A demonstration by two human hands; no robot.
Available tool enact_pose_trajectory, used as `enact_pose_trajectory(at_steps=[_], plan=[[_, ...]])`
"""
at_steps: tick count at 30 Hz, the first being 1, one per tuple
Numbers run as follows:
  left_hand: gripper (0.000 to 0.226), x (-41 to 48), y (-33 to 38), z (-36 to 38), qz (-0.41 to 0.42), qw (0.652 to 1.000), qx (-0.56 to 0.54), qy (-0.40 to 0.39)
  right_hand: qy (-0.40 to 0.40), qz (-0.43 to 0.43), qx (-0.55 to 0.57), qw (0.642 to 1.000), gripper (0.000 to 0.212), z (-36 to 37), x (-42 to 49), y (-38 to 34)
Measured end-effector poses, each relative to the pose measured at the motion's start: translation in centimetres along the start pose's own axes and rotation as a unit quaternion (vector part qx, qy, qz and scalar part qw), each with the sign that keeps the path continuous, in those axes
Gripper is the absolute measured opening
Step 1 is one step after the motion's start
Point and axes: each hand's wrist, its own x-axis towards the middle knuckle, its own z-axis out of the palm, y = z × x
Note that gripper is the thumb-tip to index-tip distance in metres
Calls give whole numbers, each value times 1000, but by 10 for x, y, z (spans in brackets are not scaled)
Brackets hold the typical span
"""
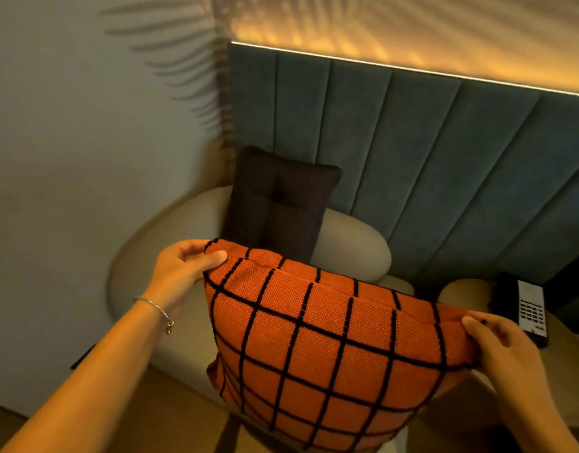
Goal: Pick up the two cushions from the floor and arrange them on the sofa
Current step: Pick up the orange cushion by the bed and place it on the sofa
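Observation:
An orange cushion (330, 341) with a black grid pattern hangs in front of me, held by its two upper corners. My left hand (183, 266) pinches the upper left corner and my right hand (500, 341) grips the upper right corner. Behind it, a dark brown cushion (281, 204) stands upright on the cream sofa (170, 237), leaning against the backrest. The orange cushion hides most of the sofa seat.
A blue-grey padded wall panel (428, 152) rises behind the sofa, with a lit strip along its top. To the right, a black and white telephone (529, 308) rests on a side table. A plain wall stands to the left, and wooden floor shows below.

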Motion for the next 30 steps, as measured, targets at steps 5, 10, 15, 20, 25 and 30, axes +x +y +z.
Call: enact_pose_trajectory(at_steps=[5,10,15,20,25,30], plan=[[34,40,-21,-13,-29,997,-11,68,-27,41,18,999,18,60,32,6],[40,89,-30,-22,-59,994,-8,93,-60,86,13,994,19,119,74,8],[40,142,-41,-41,-80,991,-15,110,-79,91,-15,993,13,176,105,0],[45,210,-64,-72,-107,988,-6,112,-91,84,-29,992,8,241,128,-3],[42,297,-93,-103,-153,985,6,82,-67,128,-42,989,9,316,149,11],[42,374,-123,-125,-199,979,39,34,-37,167,-43,984,6,381,155,20]])
